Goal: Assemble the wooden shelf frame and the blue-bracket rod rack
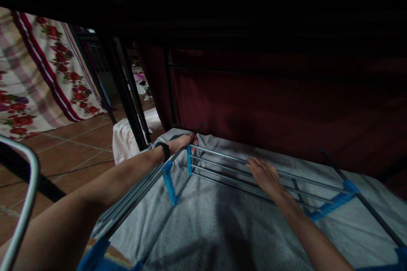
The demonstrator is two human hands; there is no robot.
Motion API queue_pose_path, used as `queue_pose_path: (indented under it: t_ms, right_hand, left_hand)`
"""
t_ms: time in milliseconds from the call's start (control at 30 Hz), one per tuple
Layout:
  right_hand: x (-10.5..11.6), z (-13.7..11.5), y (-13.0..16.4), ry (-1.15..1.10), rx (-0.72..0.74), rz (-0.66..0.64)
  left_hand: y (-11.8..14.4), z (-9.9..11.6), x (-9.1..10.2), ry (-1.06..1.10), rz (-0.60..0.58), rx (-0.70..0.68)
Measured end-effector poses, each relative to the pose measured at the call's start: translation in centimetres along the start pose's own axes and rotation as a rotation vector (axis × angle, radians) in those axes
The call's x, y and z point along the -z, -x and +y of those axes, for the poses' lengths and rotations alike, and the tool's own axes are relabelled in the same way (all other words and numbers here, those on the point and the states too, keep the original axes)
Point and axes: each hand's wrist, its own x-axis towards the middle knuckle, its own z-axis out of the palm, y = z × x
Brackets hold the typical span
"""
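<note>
Rack (pixel 254 173) half-assembled on grey towel (pixel 216 224); left hand (pixel 182 142) grips its corner, right hand (pixel 265 175) rests flat on rails.

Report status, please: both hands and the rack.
Left hand grips the far corner of the metal rack. Right hand lies flat on its bars. Rack sits on grey towel.

Looking forward and down from head height, crouched low beneath a dark overhang filling the upper third. Facing a dark red curtain (pixel 286 110) close ahead, with a grey towel (pixel 216 224) on the floor directly below. Sitting near enough for both forearms to be stretching in from the bottom edge. Catching, off to the left, tiled floor (pixel 73 144) and a floral cloth (pixel 38 76) farther away. Only one view, sharing nothing with another.
</note>
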Motion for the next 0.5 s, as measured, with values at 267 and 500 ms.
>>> queue_pose_path:
  t_ms: [267, 500]
  right_hand:
    - [0.8, -0.4, -0.7, 0.075, -0.032, -0.084]
    - [1.7, -0.4, -1.1, 0.047, -0.036, -0.149]
  left_hand:
    - [0.9, 1.0, 0.1, 0.017, -0.045, 0.042]
    - [0.0, 0.4, -0.1, 0.002, -0.021, 0.009]
